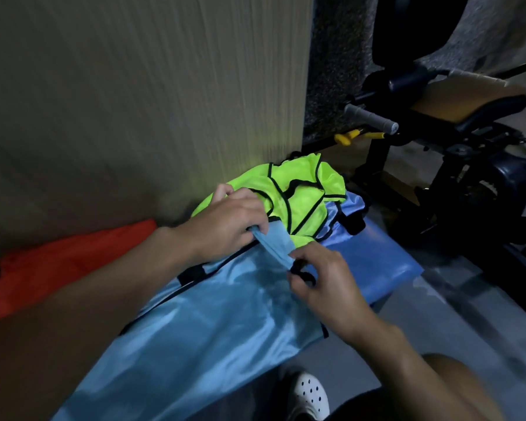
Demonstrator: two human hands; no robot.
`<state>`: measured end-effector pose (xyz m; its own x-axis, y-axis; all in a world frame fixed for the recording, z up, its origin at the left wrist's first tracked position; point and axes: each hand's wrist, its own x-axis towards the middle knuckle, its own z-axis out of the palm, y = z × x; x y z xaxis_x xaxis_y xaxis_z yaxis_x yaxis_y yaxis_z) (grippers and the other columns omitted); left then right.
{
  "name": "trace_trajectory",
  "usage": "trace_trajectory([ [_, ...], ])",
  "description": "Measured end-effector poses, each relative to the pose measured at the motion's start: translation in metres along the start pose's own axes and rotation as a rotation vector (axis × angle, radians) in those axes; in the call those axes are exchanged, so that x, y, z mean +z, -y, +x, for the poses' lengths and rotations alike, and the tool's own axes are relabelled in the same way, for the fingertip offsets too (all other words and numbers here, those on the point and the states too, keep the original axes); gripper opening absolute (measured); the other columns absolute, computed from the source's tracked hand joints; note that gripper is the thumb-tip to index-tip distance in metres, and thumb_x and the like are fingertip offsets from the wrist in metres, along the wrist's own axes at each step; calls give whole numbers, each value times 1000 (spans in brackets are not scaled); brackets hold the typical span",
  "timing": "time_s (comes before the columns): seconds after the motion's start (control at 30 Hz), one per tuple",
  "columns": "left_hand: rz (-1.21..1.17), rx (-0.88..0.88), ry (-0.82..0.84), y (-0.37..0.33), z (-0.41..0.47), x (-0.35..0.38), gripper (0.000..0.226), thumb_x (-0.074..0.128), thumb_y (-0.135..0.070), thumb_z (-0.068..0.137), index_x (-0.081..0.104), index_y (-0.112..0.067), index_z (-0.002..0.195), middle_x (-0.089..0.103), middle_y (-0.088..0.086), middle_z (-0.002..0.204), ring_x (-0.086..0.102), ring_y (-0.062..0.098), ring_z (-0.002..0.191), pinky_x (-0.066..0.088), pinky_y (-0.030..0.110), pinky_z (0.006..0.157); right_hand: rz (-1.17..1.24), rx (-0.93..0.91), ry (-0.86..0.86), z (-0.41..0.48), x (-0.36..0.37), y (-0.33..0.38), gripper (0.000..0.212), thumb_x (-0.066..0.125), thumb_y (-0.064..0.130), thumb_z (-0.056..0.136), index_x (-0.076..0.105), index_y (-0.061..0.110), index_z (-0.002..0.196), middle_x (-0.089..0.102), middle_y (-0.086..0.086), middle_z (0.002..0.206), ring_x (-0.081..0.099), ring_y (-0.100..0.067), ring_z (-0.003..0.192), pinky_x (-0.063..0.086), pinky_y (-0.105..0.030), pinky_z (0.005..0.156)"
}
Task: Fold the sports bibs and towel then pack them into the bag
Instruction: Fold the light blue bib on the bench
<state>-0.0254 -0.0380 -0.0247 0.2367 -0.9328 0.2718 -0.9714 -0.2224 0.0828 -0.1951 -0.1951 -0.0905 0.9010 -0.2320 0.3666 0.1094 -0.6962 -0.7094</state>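
Left hand and right hand pinch blue bib.

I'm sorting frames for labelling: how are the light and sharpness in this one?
Head view: dim overall; wall streaked by motion blur; blue bib shows soft sheen; green bib is brightest; left hand and right hand, gripping the blue bib, look fairly sharp.

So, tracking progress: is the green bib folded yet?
Not folded. The green bib lies crumpled in a loose heap, its edges twisting every way.
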Motion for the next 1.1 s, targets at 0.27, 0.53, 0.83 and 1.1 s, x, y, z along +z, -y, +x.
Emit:
trace_trajectory([
  [0.27,106,-97,111,9,-91,8,26,69,-10,65,65,-28,83,60,-15,97,46,11,110,22,34,83,-132,-201,277,-20,48,33,26,63,36,79,65,23,101,61,8,94,60,-18,89,45,-35,79],
  [0.53,148,-311,227,-15,-103,43,59,52,-61,83,48,-34,135,41,-8,130,30,15,129,20,36,101,-366,44,276,-19,47,20,37,65,43,88,60,27,121,49,7,122,43,-19,116,38,-37,93],
  [0.83,80,-554,-141,-38,-148,43,40,54,-48,84,65,-28,117,56,-9,119,46,17,113,28,32,84,-384,-83,246,-7,66,29,30,69,35,84,67,21,110,57,1,107,51,-27,103,40,-41,86],
  [1.1,8,-1206,-296,-81,-322,17,32,49,-36,76,68,-21,98,66,0,103,63,30,96,46,43,90,10,-366,405,9,133,121,27,56,27,86,68,12,105,60,1,95,56,-13,91,43,-21,83],
])
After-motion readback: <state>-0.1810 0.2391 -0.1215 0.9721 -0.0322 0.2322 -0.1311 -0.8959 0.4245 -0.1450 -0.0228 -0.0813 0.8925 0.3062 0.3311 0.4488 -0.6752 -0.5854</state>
